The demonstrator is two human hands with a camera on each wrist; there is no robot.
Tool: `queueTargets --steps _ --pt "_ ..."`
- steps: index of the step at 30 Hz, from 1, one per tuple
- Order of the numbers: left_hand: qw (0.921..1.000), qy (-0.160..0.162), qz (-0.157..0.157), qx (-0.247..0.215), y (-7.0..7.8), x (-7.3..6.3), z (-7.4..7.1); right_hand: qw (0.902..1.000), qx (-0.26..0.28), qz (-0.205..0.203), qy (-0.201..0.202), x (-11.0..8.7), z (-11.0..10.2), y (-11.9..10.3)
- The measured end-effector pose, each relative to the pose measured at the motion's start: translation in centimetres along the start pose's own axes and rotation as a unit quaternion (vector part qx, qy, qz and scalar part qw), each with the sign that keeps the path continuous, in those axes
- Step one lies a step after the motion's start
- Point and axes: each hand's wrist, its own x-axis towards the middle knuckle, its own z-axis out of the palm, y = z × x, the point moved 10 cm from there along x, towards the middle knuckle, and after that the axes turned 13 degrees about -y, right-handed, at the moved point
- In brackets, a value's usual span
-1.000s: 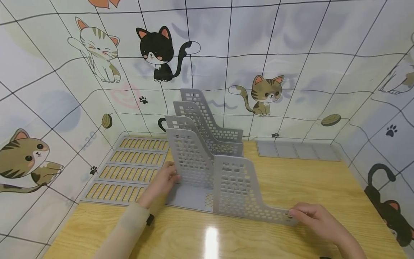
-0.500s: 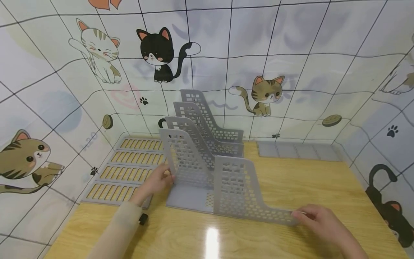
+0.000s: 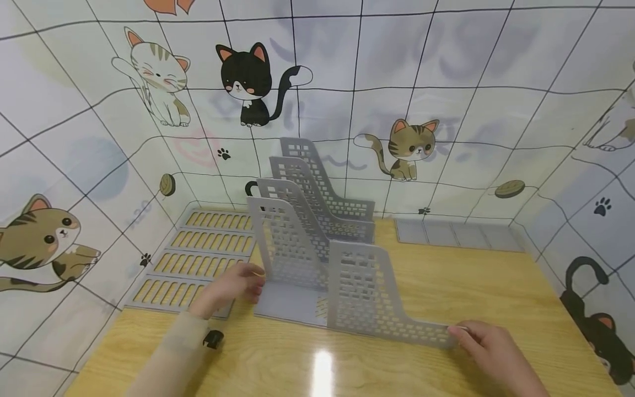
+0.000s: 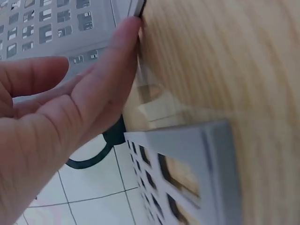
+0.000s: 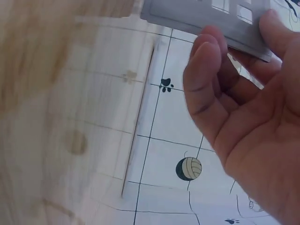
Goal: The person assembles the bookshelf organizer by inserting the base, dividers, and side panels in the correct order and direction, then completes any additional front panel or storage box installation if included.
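A grey plastic file rack [image 3: 292, 300] with several upright perforated dividers stands on the wooden table. My right hand [image 3: 488, 344] pinches the low end of its nearest panel [image 3: 359, 292] between thumb and fingers. In the right wrist view, the thumb lies on one face of that panel [image 5: 201, 18], fingers curled at the other. My left hand [image 3: 238, 286] is beside the left edge of the rack's base, fingers extended. The left wrist view shows a fingertip right at the base's edge, thumb apart. The second divider [image 3: 288, 242] leans to the left.
A flat grey slotted panel [image 3: 163, 275] lies at the left, partly under my left forearm in the head view. A flat grey strip with sections [image 3: 456, 234] lies at the back right. Cat-printed sheeting [image 3: 317, 110] walls the table at the back and sides.
The second divider has tipped left at its top. My left hand has come off its lower edge and shifted left, its fingers straightening. My right hand keeps its pinch on the nearest panel.
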Motion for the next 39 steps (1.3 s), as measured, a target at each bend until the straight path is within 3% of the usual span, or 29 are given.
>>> queueTargets --steps 5,8,15,24,31,35,39 --pt "0.9976 -0.039 0.031 -0.047 -0.5 0.6 1.1 0.9899 0.007 -0.14 0.021 0.7 1.6 -4.2" --pt "0.9959 -0.053 0.044 -0.058 -0.5 1.0 2.2 0.984 0.013 -0.176 0.023 1.2 2.6 -6.1" --pt "0.9947 -0.062 0.051 -0.064 0.1 0.9 2.9 0.9834 0.005 -0.176 0.042 1.2 2.7 -6.7" --pt "0.9932 -0.076 0.065 -0.059 -0.2 0.6 2.8 0.9916 0.003 -0.13 0.003 2.3 3.3 -6.6" --pt "0.9933 -0.076 0.07 -0.051 -0.1 0.4 2.7 0.9831 -0.003 -0.182 0.02 2.3 3.6 -7.6" --pt "0.9902 -0.098 0.091 -0.042 0.5 0.5 3.5 0.9745 0.003 -0.224 -0.012 2.7 4.6 -8.9" --pt "0.9858 -0.122 0.108 -0.04 1.0 0.5 4.3 0.971 0.006 -0.237 -0.033 3.0 5.3 -9.8"
